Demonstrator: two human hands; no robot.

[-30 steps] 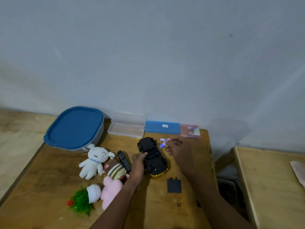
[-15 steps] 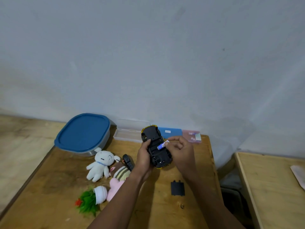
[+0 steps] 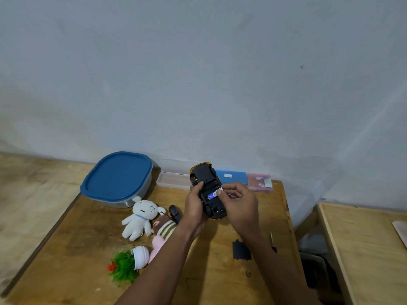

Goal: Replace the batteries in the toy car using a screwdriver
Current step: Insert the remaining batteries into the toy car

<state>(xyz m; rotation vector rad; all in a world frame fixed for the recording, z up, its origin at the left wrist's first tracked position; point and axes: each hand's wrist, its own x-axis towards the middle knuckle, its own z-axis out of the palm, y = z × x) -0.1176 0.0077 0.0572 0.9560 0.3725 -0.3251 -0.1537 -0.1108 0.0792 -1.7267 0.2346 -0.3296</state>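
The toy car (image 3: 206,176) is being held upside down, black belly up, above the tabletop (image 3: 88,249). The left hand (image 3: 193,208) is curling its grip around the car. The right hand (image 3: 241,205) is pinching a blue battery (image 3: 213,194) at the car's belly. The big box (image 3: 119,203) is wearing its blue lid (image 3: 116,175). A black cover (image 3: 241,250) and screwdriver (image 3: 272,241) are lying by the right arm.

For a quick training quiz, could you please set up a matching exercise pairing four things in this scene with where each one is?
Things: 1 toy car; 2 battery; 3 battery cover; 4 blue-lidded container.
Places: A flat on the table near the screwdriver; B gripped by the left hand, underside up; C back left of the table; D pinched by the right hand.
Pairs: 1-B, 2-D, 3-A, 4-C.
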